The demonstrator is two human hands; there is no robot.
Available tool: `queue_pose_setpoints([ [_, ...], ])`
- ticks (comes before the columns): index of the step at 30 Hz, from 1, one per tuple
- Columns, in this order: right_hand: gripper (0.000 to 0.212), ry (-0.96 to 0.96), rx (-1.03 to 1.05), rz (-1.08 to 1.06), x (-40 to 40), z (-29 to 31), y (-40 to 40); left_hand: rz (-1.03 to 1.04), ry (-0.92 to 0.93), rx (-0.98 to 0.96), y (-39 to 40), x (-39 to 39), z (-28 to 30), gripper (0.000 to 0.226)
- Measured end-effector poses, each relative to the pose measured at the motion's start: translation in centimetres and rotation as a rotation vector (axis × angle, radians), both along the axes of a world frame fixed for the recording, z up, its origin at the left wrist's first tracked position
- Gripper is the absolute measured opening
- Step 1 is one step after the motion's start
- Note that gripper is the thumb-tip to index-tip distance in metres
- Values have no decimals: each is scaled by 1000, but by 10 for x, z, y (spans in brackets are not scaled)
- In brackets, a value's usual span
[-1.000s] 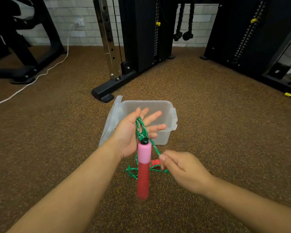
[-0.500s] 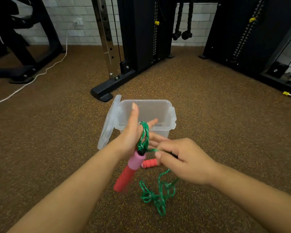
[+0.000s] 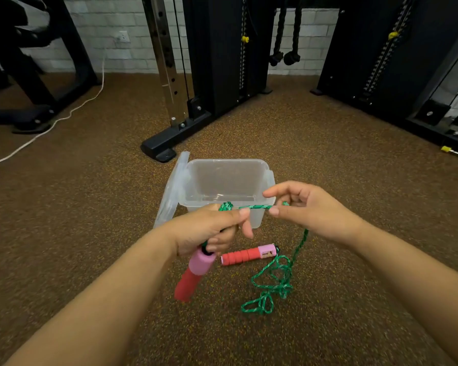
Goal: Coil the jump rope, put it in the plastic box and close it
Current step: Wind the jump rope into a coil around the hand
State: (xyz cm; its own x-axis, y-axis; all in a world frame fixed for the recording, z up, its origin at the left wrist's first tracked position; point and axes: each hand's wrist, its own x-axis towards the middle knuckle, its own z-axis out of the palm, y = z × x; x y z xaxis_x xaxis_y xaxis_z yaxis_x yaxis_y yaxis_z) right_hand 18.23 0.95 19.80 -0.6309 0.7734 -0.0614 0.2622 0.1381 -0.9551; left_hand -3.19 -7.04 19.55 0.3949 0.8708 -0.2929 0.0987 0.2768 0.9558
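Head view: the left hand [image 3: 209,228] is curled closed around turns of the green rope [image 3: 280,276], a loop of it showing above the knuckles. One handle [image 3: 193,273], pink at the top and red below, hangs tilted from under this hand, clear of the floor. A short run of rope stretches level from the left hand to the right hand [image 3: 310,210], whose thumb and forefinger pinch it; the other right fingers [image 3: 278,190] are loosely spread. From the right hand the rope drops to the floor [image 3: 90,220] and ends in a loose tangle just in front of the person, between the two forearms. The second handle [image 3: 249,254] lies flat on the floor beside that tangle, its pink end to the right, touching the rope there.

The box [image 3: 224,186], clear plastic, stands open on the floor just beyond the hands; nothing can be seen inside it. Its lid [image 3: 173,188] leans against the box's left side, lower edge on the floor. Both hands are held in front of the box's near wall.

Farther back stand black gym machines [image 3: 217,62] against a white brick wall, and a white cable [image 3: 50,125] trails across the floor at the left.
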Motion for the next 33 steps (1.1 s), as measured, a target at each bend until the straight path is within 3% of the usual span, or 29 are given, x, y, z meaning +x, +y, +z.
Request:
queue_pose_setpoints([
  [3,30,-17,48,-80,-1,-11,-2,32,-16,7,2,-6,0,40],
  [6,16,-88,182,-200,0,-12,-1,74,-34,-2,4,-10,-2,42],
  [11,10,-278,421,-97,4,6,-6,132,-99,-6,8,-16,-4,41],
  [16,33,163,-74,-294,2,13,-1,122,-129,-36,5,-15,-3,41],
  [18,39,159,-174,-379,-4,4,-1,125,-251,-30,8,-11,2,43],
  [21,47,-189,51,-303,-9,-16,-18,207,-456,6,12,-8,13,46],
  [26,55,-330,383,-136,-11,-42,-38,501,-618,14,16,-9,18,46],
  [30,44,-505,655,30,-6,-39,-45,542,-636,-14,16,-12,21,56],
  [33,34,-478,758,162,-14,-28,-56,563,-626,-72,16,-5,19,68],
])
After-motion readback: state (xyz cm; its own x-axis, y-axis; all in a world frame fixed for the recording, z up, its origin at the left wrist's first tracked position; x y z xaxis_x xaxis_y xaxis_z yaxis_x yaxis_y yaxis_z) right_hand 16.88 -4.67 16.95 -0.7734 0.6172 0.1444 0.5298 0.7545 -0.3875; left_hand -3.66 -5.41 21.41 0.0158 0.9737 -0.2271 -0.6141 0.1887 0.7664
